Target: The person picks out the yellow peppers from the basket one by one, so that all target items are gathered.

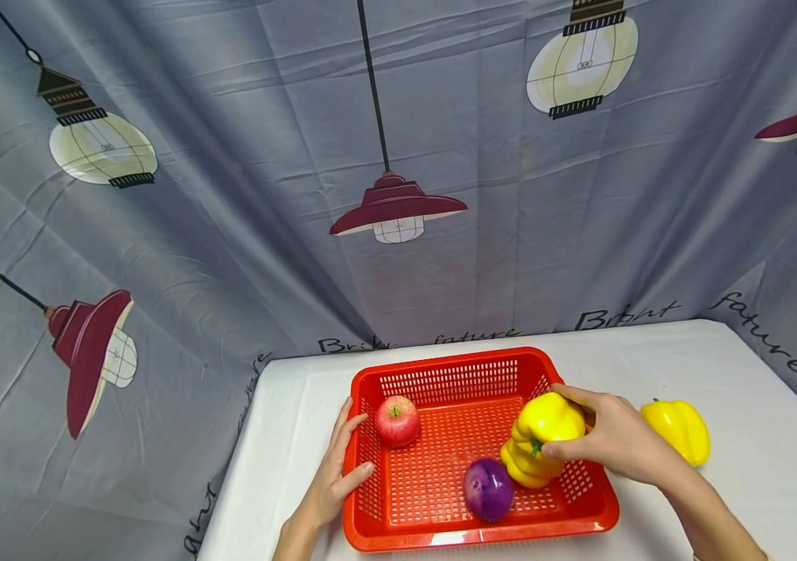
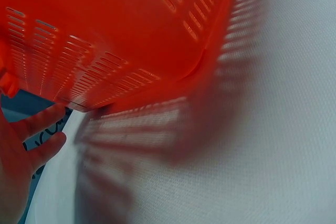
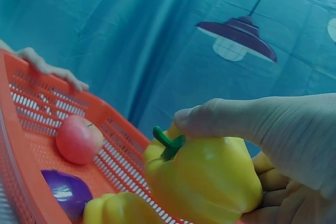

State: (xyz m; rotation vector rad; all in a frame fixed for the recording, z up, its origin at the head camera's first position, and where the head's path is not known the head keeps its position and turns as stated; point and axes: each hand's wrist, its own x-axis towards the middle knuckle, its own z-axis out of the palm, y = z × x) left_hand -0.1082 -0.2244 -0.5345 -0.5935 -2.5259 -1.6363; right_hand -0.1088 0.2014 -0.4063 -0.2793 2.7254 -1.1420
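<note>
Toward lower right, the right hand (image 1: 615, 438) grips a yellow pepper (image 1: 549, 417) over the red basket (image 1: 384, 540), probably mid-placement, next needing lowering and release; the left hand (image 1: 333, 477), fingers uncurled, is at the left rim.

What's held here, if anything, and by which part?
The right hand holds a yellow pepper by its body, thumb beside the green stem; the left hand rests at the basket's rim.

Red basket (image 1: 440, 448): rect, open-top, slotted walls, sits upright, btm ctr of head view. Yellow pepper (image 1: 554, 417): glossy w/ green stem, held over basket's R side, btm R of ctr; tilted, stem twd lower L of frame.
</note>
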